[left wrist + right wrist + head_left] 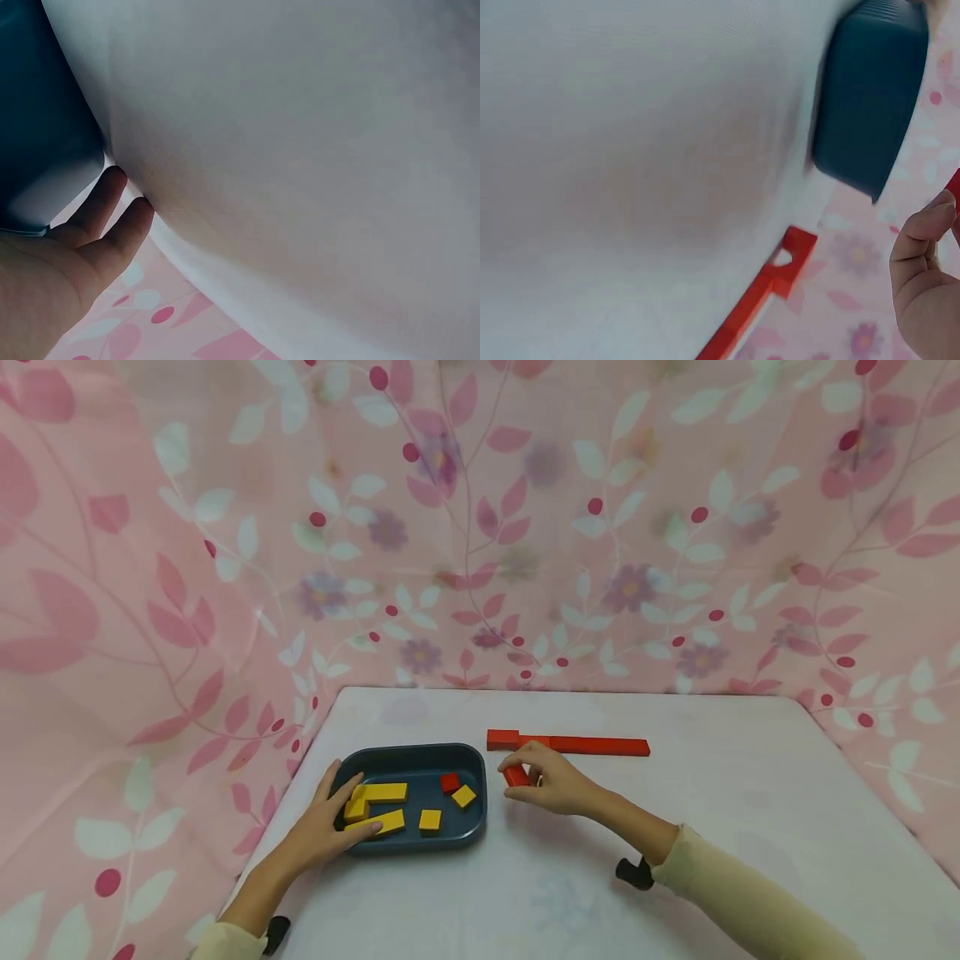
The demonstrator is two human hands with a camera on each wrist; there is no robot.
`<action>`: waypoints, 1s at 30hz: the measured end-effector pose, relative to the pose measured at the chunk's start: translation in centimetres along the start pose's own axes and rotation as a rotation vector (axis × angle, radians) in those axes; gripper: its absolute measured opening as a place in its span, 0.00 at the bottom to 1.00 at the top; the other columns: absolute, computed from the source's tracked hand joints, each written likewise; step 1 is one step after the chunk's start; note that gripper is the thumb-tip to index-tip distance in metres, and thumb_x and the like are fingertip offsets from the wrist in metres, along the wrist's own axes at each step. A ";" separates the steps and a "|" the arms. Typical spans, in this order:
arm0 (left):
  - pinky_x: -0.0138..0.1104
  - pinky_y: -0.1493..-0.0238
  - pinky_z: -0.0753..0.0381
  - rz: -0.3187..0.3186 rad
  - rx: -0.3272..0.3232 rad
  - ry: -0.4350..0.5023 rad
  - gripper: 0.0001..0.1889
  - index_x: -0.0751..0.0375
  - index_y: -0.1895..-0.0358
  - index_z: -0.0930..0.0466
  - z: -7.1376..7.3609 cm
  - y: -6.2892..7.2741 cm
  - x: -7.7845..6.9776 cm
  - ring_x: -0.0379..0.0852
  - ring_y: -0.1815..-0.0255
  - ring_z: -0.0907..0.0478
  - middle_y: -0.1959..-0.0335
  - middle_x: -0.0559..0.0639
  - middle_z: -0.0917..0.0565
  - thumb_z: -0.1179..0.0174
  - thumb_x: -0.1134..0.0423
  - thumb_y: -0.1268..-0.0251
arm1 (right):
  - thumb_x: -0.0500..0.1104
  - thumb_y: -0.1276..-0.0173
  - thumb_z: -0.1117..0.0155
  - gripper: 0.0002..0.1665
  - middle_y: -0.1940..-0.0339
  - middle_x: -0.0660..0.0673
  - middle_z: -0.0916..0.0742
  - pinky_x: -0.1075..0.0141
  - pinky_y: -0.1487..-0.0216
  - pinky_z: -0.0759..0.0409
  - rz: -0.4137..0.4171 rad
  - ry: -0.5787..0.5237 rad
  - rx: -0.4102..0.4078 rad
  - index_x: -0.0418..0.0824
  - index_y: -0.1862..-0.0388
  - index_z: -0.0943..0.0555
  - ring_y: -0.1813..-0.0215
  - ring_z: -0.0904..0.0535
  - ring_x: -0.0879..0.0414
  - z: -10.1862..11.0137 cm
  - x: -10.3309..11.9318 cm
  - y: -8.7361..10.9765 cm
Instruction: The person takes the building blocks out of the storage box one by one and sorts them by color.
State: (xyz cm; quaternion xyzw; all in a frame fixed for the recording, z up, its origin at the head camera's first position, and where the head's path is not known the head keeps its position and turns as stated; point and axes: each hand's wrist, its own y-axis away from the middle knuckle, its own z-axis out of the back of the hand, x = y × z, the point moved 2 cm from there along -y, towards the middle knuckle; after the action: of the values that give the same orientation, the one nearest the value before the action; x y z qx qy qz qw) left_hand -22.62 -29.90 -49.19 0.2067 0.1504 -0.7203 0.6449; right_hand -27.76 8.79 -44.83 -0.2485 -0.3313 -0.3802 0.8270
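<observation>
Pinching red block in right grip, partly hiding far red strip — resting left grip, spread, on tray holding yellow blocks.

Red block: partly hidden by right hand; cut off in right wrist view. Long red bar: section behind right hand hidden. Near-left yellow block: partly under left hand. Dark blue tray: edge blurred.
</observation>
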 end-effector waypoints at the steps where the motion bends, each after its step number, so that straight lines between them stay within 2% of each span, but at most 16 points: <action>1: 0.72 0.38 0.36 -0.002 -0.005 -0.001 0.52 0.50 0.22 0.45 0.1 0.0 0.0 0.75 0.25 0.48 0.19 0.62 0.63 0.38 0.29 0.47 | 0.49 0.37 0.28 0.18 0.58 0.52 0.21 0.68 0.67 0.17 -0.010 -0.006 -0.007 0.53 0.48 0.19 0.67 0.23 0.57 0.5 -0.2 0.5; 5: 0.72 0.39 0.37 -0.010 -0.031 -0.003 0.52 0.51 0.22 0.43 0.5 -0.1 0.2 0.75 0.26 0.48 0.19 0.62 0.62 0.37 0.30 0.47 | 0.49 0.37 0.28 0.17 0.59 0.52 0.20 0.69 0.69 0.19 -0.050 0.013 -0.028 0.53 0.50 0.20 0.69 0.24 0.58 2.1 -1.2 2.4; 10: 0.72 0.39 0.37 -0.021 -0.020 0.002 0.52 0.53 0.22 0.43 0.0 -0.1 0.3 0.76 0.26 0.49 0.19 0.63 0.63 0.37 0.30 0.47 | 0.46 0.38 0.28 0.16 0.61 0.52 0.21 0.71 0.70 0.21 -0.059 0.120 -0.025 0.48 0.52 0.20 0.71 0.26 0.61 3.7 -3.1 4.9; 13: 0.72 0.39 0.36 -0.009 -0.014 0.008 0.52 0.52 0.23 0.43 -0.3 -0.1 0.4 0.76 0.26 0.48 0.19 0.62 0.63 0.37 0.29 0.47 | 0.43 0.37 0.29 0.15 0.60 0.50 0.21 0.71 0.69 0.21 -0.071 0.155 0.007 0.46 0.52 0.20 0.71 0.26 0.61 4.5 -4.1 6.3; 18: 0.72 0.38 0.36 -0.011 -0.022 0.004 0.51 0.51 0.23 0.42 -0.5 -0.1 0.3 0.75 0.26 0.48 0.18 0.61 0.63 0.37 0.29 0.47 | 0.42 0.37 0.29 0.17 0.59 0.49 0.19 0.71 0.67 0.19 -0.132 0.153 0.098 0.44 0.51 0.21 0.67 0.24 0.59 6.0 -5.5 8.4; 25: 0.72 0.39 0.35 -0.012 -0.020 -0.013 0.50 0.51 0.23 0.41 -0.4 -0.1 0.2 0.75 0.26 0.47 0.18 0.61 0.63 0.38 0.29 0.46 | 0.44 0.39 0.27 0.20 0.58 0.49 0.19 0.72 0.65 0.19 -0.214 0.182 0.150 0.43 0.50 0.21 0.61 0.24 0.56 7.5 -7.5 10.4; 30: 0.72 0.39 0.36 -0.017 -0.027 -0.007 0.51 0.51 0.23 0.42 -0.4 -0.2 0.2 0.75 0.25 0.48 0.19 0.62 0.62 0.38 0.29 0.47 | 0.44 0.40 0.26 0.21 0.61 0.48 0.19 0.70 0.70 0.18 -0.287 0.185 0.126 0.41 0.50 0.20 0.63 0.24 0.55 8.8 -9.1 11.2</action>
State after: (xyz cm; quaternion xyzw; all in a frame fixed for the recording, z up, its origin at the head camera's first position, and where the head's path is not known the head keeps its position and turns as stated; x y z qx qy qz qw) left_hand -22.83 -29.87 -49.60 0.1942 0.1596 -0.7244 0.6419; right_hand -26.52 25.38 -47.57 -0.1101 -0.3091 -0.4942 0.8051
